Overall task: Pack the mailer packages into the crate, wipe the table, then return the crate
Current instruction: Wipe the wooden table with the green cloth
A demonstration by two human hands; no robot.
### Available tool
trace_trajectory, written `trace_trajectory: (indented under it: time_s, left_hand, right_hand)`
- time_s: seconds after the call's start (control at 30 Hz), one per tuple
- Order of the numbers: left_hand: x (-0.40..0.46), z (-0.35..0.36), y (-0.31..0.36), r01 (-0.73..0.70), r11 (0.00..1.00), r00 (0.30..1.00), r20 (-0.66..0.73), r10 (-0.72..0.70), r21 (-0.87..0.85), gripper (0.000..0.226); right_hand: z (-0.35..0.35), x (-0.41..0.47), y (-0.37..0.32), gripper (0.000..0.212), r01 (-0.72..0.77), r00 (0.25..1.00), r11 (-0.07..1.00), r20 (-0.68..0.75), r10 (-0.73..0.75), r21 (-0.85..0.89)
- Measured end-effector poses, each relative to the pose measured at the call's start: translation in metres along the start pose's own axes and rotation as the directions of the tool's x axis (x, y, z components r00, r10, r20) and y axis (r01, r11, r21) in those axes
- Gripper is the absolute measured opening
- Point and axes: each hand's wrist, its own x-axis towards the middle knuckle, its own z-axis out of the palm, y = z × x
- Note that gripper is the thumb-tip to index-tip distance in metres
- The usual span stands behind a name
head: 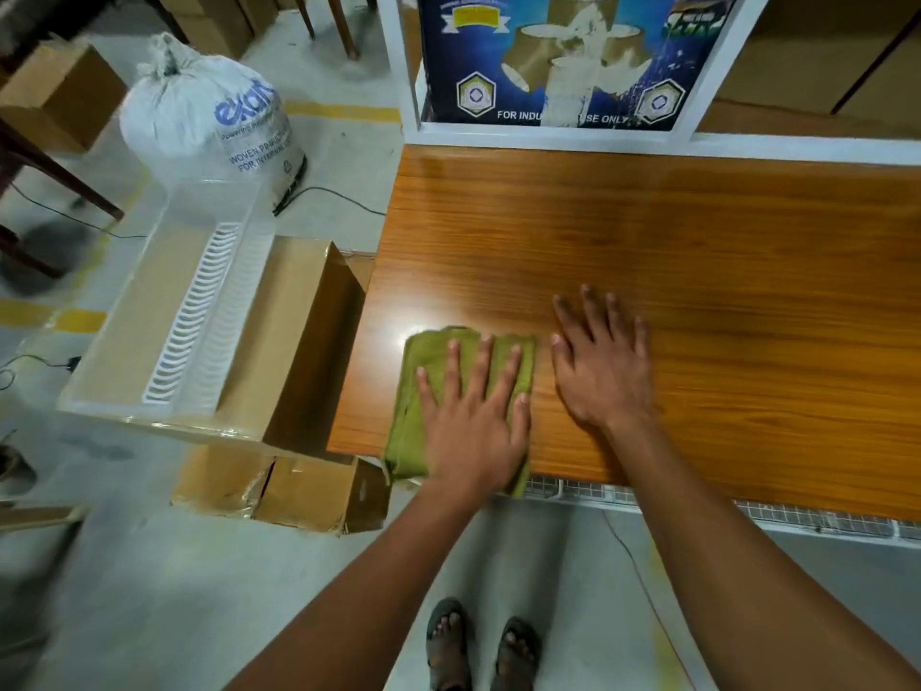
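Where left hand (473, 421) presses (flat): cloth (423, 391).

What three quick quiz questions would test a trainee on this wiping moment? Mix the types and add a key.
1. True or false: the left hand presses flat on the green cloth.
2. Multiple choice: the right hand rests on A) the cloth, B) the bare wooden table, C) the crate.
3. Fill in: the clear crate sits off the table's ____ end, on cardboard boxes.

Key: 1 true; 2 B; 3 left.
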Motion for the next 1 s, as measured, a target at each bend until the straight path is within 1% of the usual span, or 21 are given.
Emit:
trace_trajectory:
  time_s: [0.1, 0.17, 0.23, 0.3, 0.37, 0.47, 0.53, 0.63, 0.7, 0.77, 0.83, 0.93, 1.0]
  left_hand:
    - [0.082, -0.002, 0.003, -0.036, 0.999, 0.999, -0.033, 0.036, 0.007, 0.065]
    - [0.134, -0.011, 0.002, -0.01, 1.0, 1.0, -0.022, 0.011, 0.025, 0.066]
    - [0.158, -0.017, 0.001, 0.015, 0.999, 1.0, -0.016, -0.014, 0.052, 0.067]
    - [0.138, -0.017, -0.002, 0.027, 0.999, 0.999, -0.032, -0.026, 0.028, 0.066]
    - [0.083, -0.013, -0.002, 0.014, 1.0, 0.998, -0.061, -0.012, 0.022, 0.064]
    - [0.006, -0.005, 0.002, -0.013, 0.999, 1.0, -0.018, 0.014, 0.035, 0.063]
    - [0.01, -0.003, 0.001, -0.004, 1.0, 1.0, -0.004, 0.004, 0.028, 0.063]
    - [0.079, -0.006, 0.002, -0.018, 0.999, 0.999, -0.046, 0.02, 0.032, 0.063]
    - [0.133, -0.013, 0.001, 0.006, 1.0, 0.999, -0.039, -0.006, 0.016, 0.064]
    - [0.159, -0.017, 0.002, 0.027, 0.998, 0.999, -0.035, -0.025, 0.049, 0.066]
    - [0.142, -0.014, 0.003, 0.023, 0.999, 0.999, -0.038, -0.021, 0.042, 0.065]
    - [0.058, -0.006, 0.007, -0.012, 0.998, 0.998, -0.053, 0.015, 0.06, 0.062]
    - [0.012, 0.0, 0.009, -0.029, 0.997, 0.999, -0.019, 0.03, 0.07, 0.061]
  right_hand:
    - [0.0, 0.02, 0.014, 0.062, -0.056, 0.998, 0.998, -0.01, 0.056, -0.007]
    - [0.003, 0.026, 0.015, 0.063, -0.074, 0.997, 0.997, -0.018, 0.074, -0.016]
    - [0.003, 0.027, 0.015, 0.062, -0.072, 0.997, 0.997, -0.015, 0.072, -0.018]
    - [0.0, 0.025, 0.014, 0.062, -0.069, 0.997, 0.998, -0.023, 0.069, -0.008]
    - [-0.003, 0.025, 0.012, 0.063, -0.073, 0.997, 0.997, -0.026, 0.073, 0.007]
    - [-0.002, 0.024, 0.011, 0.064, -0.078, 0.997, 0.997, -0.024, 0.079, 0.009]
    - [-0.001, 0.025, 0.011, 0.064, -0.078, 0.997, 0.997, -0.022, 0.079, 0.012]
    - [0.001, 0.026, 0.013, 0.064, -0.073, 0.997, 0.997, -0.026, 0.073, 0.002]
    - [0.004, 0.025, 0.016, 0.064, -0.067, 0.997, 0.998, -0.038, 0.067, -0.007]
    - [0.003, 0.026, 0.016, 0.063, -0.061, 0.997, 0.998, -0.039, 0.061, -0.003]
    - [0.002, 0.026, 0.014, 0.063, -0.061, 0.997, 0.998, -0.038, 0.061, 0.004]
    - [0.002, 0.026, 0.013, 0.065, -0.067, 0.997, 0.998, -0.046, 0.067, 0.011]
    - [0.004, 0.025, 0.014, 0.065, -0.065, 0.997, 0.998, -0.045, 0.065, 0.008]
